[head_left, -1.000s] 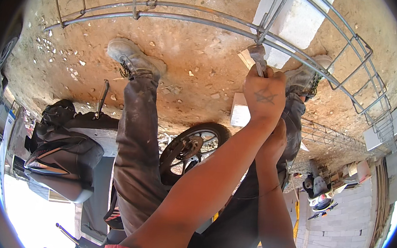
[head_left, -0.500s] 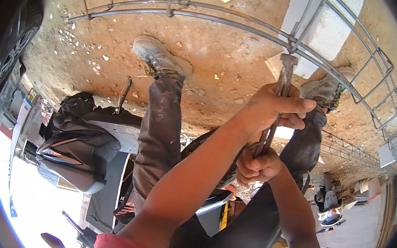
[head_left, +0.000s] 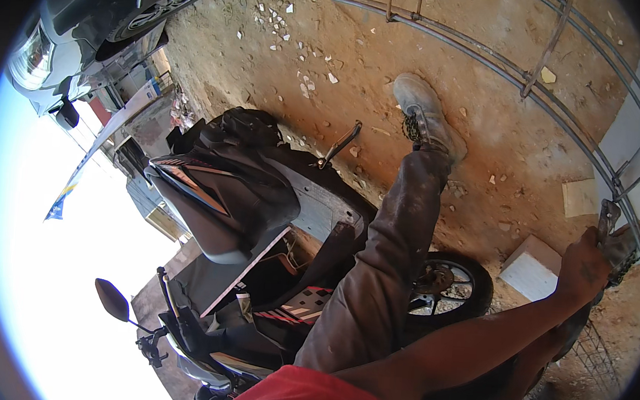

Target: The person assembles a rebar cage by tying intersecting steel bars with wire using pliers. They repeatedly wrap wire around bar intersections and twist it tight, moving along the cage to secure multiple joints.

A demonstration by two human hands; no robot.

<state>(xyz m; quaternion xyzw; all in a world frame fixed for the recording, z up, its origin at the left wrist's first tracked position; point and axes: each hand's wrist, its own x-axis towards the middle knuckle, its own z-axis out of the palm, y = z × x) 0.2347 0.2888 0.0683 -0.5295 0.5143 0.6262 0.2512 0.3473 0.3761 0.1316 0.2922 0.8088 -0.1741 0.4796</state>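
Observation:
My left hand (head_left: 583, 270) is closed around a pair of metal pincers (head_left: 609, 214) at the far right. The jaws of the pincers are up against, or just beside, the steel bars (head_left: 574, 137) of a wire-tied rebar frame; I cannot tell whether they grip anything. My right forearm (head_left: 528, 370) runs beneath the left one, and its hand is hidden behind my left forearm and wrist.
A motorbike (head_left: 237, 201) lies across the left and centre of view, close to my leg (head_left: 400, 229). A white block (head_left: 531, 268) sits by my left hand. Tile chips (head_left: 306, 86) dot the dirt ground. A car (head_left: 117, 11) stands at upper left.
The view has swung left, so both arms and the rebar frame now appear farther right. My left hand still grips the pincers; my right hand, seen earlier on their handles, is now hidden.

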